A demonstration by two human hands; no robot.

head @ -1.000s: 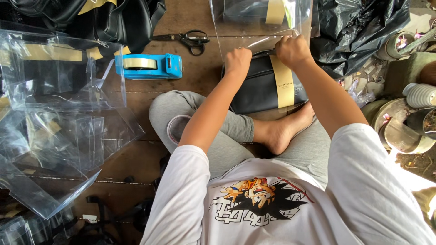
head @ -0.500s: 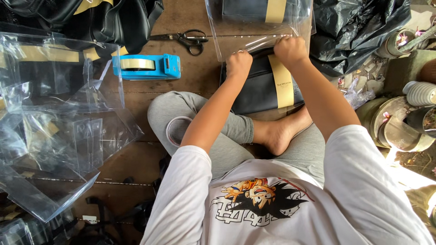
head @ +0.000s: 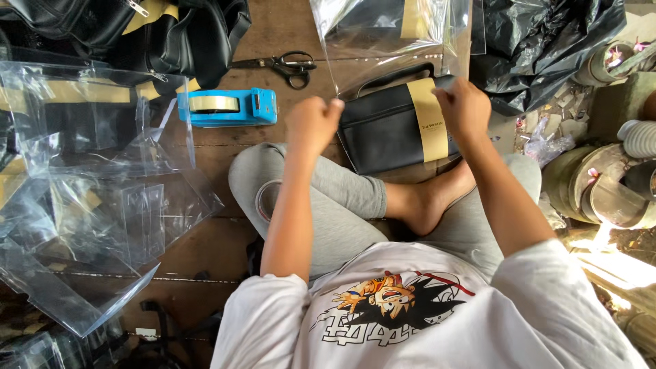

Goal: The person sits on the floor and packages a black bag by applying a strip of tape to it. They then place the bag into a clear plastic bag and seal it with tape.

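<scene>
2 hands (head: pixel 389 116) grip a clear bag (head: pixel 389 34) over a gold-banded black pouch (head: pixel 396 126).

A person sits cross-legged on a wooden floor (head: pixel 225 239), left hand (head: pixel 313 124) and right hand (head: pixel 466 108) closed on the edge of a clear plastic bag (head: pixel 362 31) above a black pouch (head: pixel 389 126) with a tan band. A blue tape dispenser (head: pixel 227 106) and scissors (head: pixel 280 65) lie to the left, beside clear plastic sleeves (head: pixel 89 198).

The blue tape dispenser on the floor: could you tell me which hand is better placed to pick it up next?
Probably the left hand. It hovers just right of the blue tape dispenser in the picture, with bare floor between. The right hand rests on the black pouch, farther off, and would have to cross the body.
</scene>
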